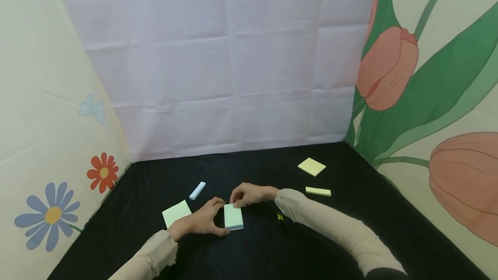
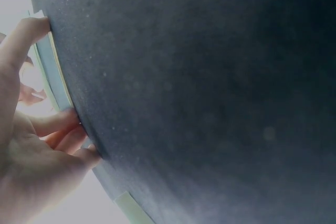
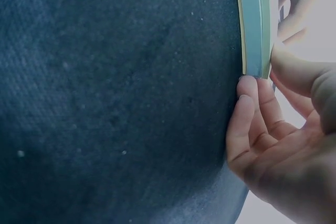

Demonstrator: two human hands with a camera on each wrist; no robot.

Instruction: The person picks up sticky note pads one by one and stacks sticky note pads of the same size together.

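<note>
A stack of sticky notes [image 1: 233,218], pale green on top with a blue layer beneath, lies on the black cloth in front of the person. My left hand [image 1: 204,219] grips it from the left, thumb at its near end and fingers at its far end. From beyond, my right hand [image 1: 249,194] pinches the far end, its thumb over the green top. Seen from the right wrist, the stack's edge [image 3: 253,24] shows yellow, blue and green layers, with fingertips against its end. The left wrist view shows the same layered edge [image 2: 50,69] between thumb and fingers.
A pale green square pad [image 1: 176,212] lies beside the left wrist, with a narrow light blue pad [image 1: 197,190] behind it. At the right are a yellow square pad [image 1: 311,167] and a narrow yellow pad [image 1: 318,191]. A small yellow-green piece [image 1: 280,217] sits below the right forearm.
</note>
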